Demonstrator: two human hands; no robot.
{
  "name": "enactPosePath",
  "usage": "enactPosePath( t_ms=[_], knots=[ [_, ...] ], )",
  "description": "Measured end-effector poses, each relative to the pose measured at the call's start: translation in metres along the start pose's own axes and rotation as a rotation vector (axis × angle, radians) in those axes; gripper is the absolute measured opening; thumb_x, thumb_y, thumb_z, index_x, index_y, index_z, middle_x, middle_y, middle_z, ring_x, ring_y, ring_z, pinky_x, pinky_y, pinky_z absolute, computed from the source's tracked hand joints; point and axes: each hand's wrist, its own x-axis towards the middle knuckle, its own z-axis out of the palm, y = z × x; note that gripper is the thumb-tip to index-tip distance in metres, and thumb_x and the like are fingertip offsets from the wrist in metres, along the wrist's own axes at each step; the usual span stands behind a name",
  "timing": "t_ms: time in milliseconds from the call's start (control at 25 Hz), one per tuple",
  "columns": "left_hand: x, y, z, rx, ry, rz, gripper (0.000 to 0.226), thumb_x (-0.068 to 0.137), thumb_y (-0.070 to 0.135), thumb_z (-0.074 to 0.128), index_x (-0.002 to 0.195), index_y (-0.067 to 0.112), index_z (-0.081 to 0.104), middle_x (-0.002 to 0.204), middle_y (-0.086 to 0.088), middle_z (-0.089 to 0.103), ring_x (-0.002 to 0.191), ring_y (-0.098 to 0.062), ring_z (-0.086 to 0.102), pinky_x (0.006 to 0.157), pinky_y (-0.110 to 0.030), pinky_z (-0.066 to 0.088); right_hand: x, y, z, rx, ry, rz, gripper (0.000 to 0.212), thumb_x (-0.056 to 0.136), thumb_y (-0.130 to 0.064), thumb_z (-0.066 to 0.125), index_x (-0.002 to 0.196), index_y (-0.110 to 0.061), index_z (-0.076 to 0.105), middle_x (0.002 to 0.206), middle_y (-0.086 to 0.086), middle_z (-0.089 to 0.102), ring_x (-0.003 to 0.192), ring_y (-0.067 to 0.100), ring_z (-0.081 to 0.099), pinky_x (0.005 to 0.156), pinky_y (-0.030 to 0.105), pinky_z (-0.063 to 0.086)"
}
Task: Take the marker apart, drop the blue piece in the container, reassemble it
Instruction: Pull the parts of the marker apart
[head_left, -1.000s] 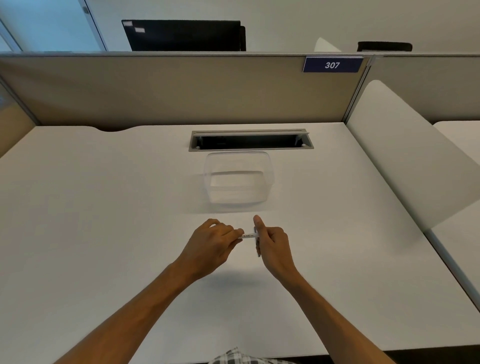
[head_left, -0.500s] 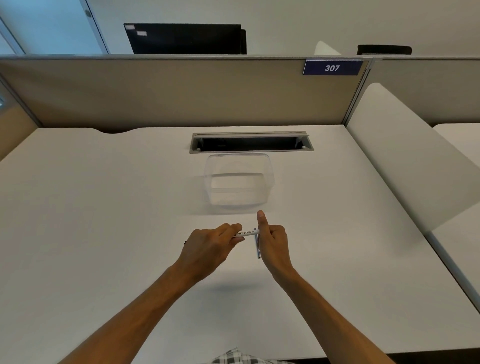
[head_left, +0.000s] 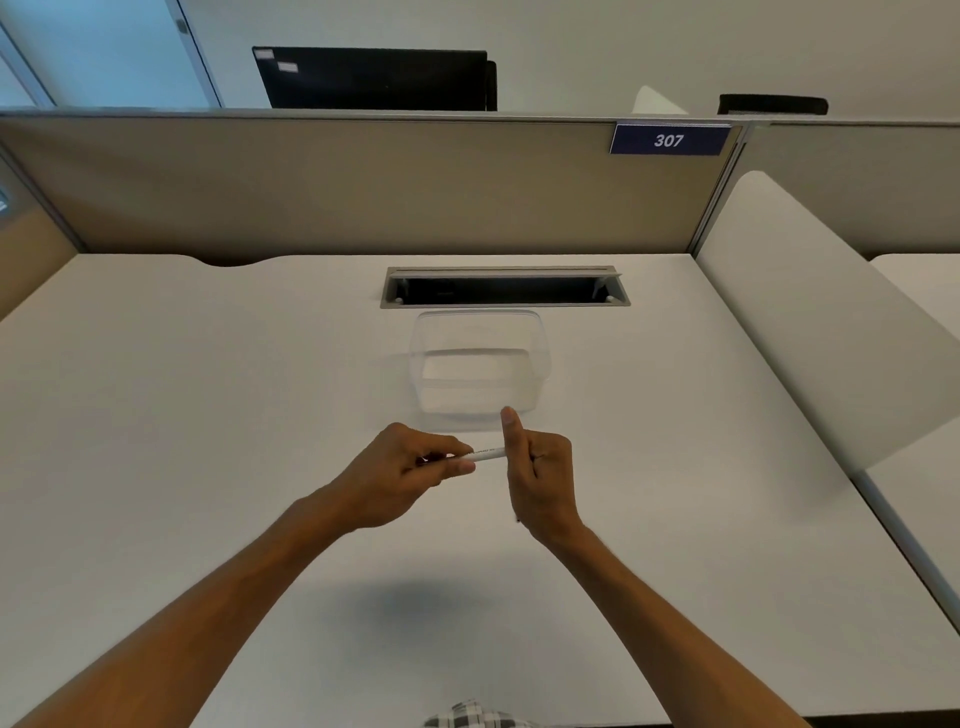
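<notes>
Pulling apart looks underway: the left hand (head_left: 400, 470) pinches the white marker (head_left: 485, 454) barrel above the desk (head_left: 208, 415), the right hand (head_left: 540, 467) curls round its other end. Next, separate over the clear container (head_left: 480, 364).

Most of the marker (head_left: 485, 455) is out of sight: only a short white stretch shows between the two hands, and the print on it is too small to read. Its left end disappears inside the curled fingers of the left hand (head_left: 400, 470), and its right end runs behind the right hand (head_left: 540, 475), so whether a cap or any blue piece sits there cannot be told. What the right hand's curled fingers enclose is hidden too. Both forearms are cut off by the bottom edge, as is a scrap of checked cloth (head_left: 478, 718). The table (head_left: 208, 415) runs past the left edge.
</notes>
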Motion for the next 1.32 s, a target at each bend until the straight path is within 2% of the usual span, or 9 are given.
enactPosePath(
  t_ms=[120,200,400,520,720,840,1000,1120,1320],
  knots=[
    [0.003,0.003,-0.004,-0.175,-0.108,-0.124,0.023,0.086,0.038,0.061,0.093,0.021,0.075,0.059,0.010,0.059,0.054,-0.006,0.049,0.053,-0.015,0.042,0.002,-0.002,-0.001,-0.023,0.011,-0.108,0.050,0.096,-0.036,0.051,0.050,-0.040,0.031,0.039,-0.016,0.030,0.039,0.006,0.026,0.042,0.025,0.023],
    [0.004,0.004,-0.005,-0.122,-0.109,-0.109,0.023,0.086,0.042,0.058,0.090,0.024,0.073,0.056,0.011,0.056,0.053,-0.007,0.047,0.053,-0.014,0.040,0.001,-0.002,-0.001,0.002,0.005,-0.057,0.052,0.096,-0.039,0.051,0.048,-0.037,0.030,0.040,-0.014,0.029,0.041,0.007,0.026,0.043,0.027,0.023],
    [-0.001,0.004,-0.003,0.496,0.066,0.082,0.031,0.091,0.048,0.045,0.102,0.026,0.064,0.068,0.010,0.064,0.055,-0.011,0.053,0.053,-0.024,0.043,0.000,-0.001,-0.002,0.017,-0.054,0.278,0.062,0.091,-0.058,0.049,0.045,-0.020,0.034,0.040,-0.006,0.032,0.042,0.012,0.029,0.046,0.028,0.029],
    [-0.003,0.008,-0.001,0.609,0.169,0.229,0.018,0.091,0.036,0.056,0.098,0.021,0.064,0.073,0.006,0.067,0.054,-0.013,0.054,0.048,-0.027,0.045,0.003,-0.001,-0.002,0.050,-0.082,0.338,0.061,0.094,-0.050,0.051,0.051,-0.007,0.040,0.042,-0.001,0.036,0.041,0.010,0.033,0.045,0.020,0.032],
    [0.001,0.010,-0.004,0.538,0.178,0.298,0.018,0.091,0.032,0.057,0.094,0.018,0.067,0.073,0.006,0.062,0.057,-0.006,0.044,0.050,-0.021,0.035,0.007,-0.003,-0.006,0.090,-0.100,0.258,0.061,0.099,-0.034,0.053,0.045,-0.011,0.036,0.038,-0.009,0.035,0.039,0.007,0.032,0.044,0.015,0.031],
    [0.003,0.010,-0.006,0.249,0.117,0.169,0.024,0.092,0.036,0.055,0.093,0.017,0.070,0.065,0.003,0.061,0.055,-0.012,0.047,0.051,-0.029,0.040,0.010,-0.008,-0.010,0.114,-0.134,0.183,0.067,0.094,-0.043,0.053,0.049,0.001,0.033,0.043,0.002,0.033,0.042,0.013,0.030,0.045,0.020,0.029],
    [0.007,0.011,-0.012,-0.042,-0.021,0.021,0.025,0.089,0.037,0.056,0.086,0.018,0.072,0.057,0.011,0.057,0.052,-0.008,0.046,0.052,-0.012,0.035,0.011,-0.013,-0.014,0.079,-0.180,0.063,0.061,0.095,-0.040,0.053,0.049,-0.006,0.036,0.045,0.004,0.032,0.045,0.014,0.029,0.046,0.027,0.027],
    [0.007,0.011,-0.013,0.043,-0.014,0.018,0.021,0.089,0.038,0.057,0.090,0.022,0.071,0.058,0.012,0.057,0.052,-0.010,0.049,0.053,-0.018,0.040,0.012,-0.011,-0.015,0.057,-0.189,0.018,0.056,0.097,-0.037,0.054,0.055,-0.001,0.046,0.050,0.012,0.038,0.049,0.016,0.034,0.050,0.027,0.031],
    [0.003,0.014,-0.010,0.408,0.138,0.149,0.024,0.091,0.037,0.055,0.105,0.022,0.066,0.087,0.008,0.070,0.066,-0.010,0.059,0.059,-0.031,0.050,0.011,-0.008,-0.011,0.038,-0.144,0.181,0.058,0.096,-0.042,0.052,0.052,-0.006,0.046,0.048,0.006,0.040,0.048,0.015,0.036,0.051,0.024,0.034]
  ],
)
